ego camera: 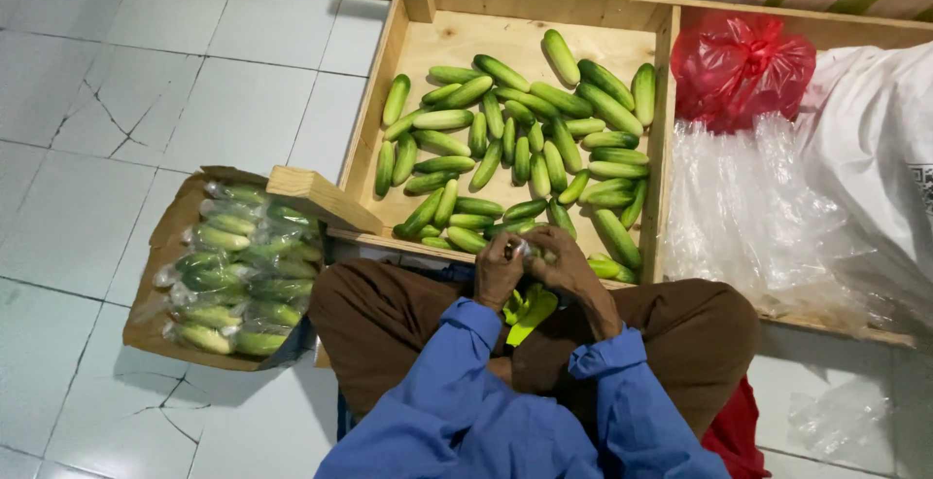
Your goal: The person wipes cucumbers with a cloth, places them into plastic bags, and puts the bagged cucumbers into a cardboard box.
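Both hands are held together over the lap, at the near edge of the wooden crate (663,139). The left hand (499,270) is curled shut around something small at its top; the right hand (567,263) is closed against it from the right. A bit of clear film appears to be pinched between the fingers, detail too small to confirm. Bagged cucumbers (532,309) hang below the hands, held over the brown trousers (389,319).

Orientation: the long axis of the bagged cucumbers runs roughly upper right to lower left, the lower tips pointed down toward the lap and the upper ends gathered up at the hands.

Risks, as judged:
- The bundle is carried only by the pinch at the top. If the grip is eased, a drop onto the lap or the tiled floor (146,100) is likely.
- Thin film can be torn by the cucumber ends if it is twisted hard.
- Loose cucumbers (515,139) lie piled just beyond the hands; those at the near edge could be knocked by an elbow or sleeve (457,392).

Further out: a cardboard box (160,246) of already bagged cucumbers is placed at the left, touching a wooden block (316,197). Clear plastic bags (748,207), a red bag (743,66) and a white sack (875,139) are seen at the right.
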